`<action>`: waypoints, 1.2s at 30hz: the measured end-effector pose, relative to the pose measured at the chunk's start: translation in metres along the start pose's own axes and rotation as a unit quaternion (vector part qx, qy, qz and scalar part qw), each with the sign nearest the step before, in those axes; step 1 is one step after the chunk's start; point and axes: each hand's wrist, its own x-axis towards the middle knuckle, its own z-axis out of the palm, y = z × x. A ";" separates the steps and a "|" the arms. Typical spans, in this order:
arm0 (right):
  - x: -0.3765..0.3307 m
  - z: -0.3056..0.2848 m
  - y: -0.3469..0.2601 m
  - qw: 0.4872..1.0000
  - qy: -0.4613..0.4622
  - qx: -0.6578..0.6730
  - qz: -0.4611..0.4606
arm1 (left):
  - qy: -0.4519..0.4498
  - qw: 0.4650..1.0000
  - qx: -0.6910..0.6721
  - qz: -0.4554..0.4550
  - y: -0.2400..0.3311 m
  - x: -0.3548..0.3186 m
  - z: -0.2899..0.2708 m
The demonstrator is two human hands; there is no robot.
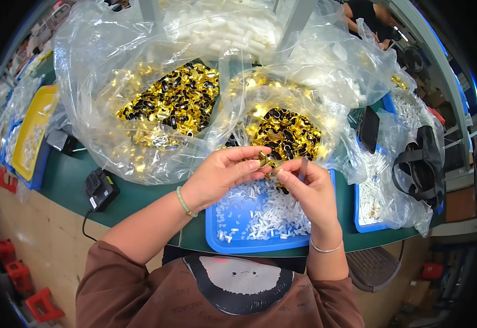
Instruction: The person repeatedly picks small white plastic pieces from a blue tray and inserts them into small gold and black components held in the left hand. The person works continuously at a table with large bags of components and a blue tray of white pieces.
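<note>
Between the fingertips of my left hand [216, 177] is a small shiny gold piece [263, 158]. My right hand [310, 192] meets it there, thumb and fingers pinched; whatever they grip is too small to make out. Both hands hover over the far edge of a blue tray [212, 232], which contains many small white strips [274, 218] and tiny translucent bits. Just beyond the hands, a clear plastic bag lies open around a heap of gold and black pieces [290, 134]. A larger bag to its left has a similar heap [181, 101].
A black power adapter [100, 189] with a cord rests on the green table [140, 199]. Bagged white tubes [225, 27] lie at the back. To the right are another blue tray [357, 210], a dark phone-like slab [368, 129] and a black bag [422, 169]. A person [371, 22] is at far right.
</note>
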 end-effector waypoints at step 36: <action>-0.004 0.023 0.006 0.962 0.102 -0.214 -0.135 | -0.006 0.983 0.176 0.044 -0.010 0.000 0.007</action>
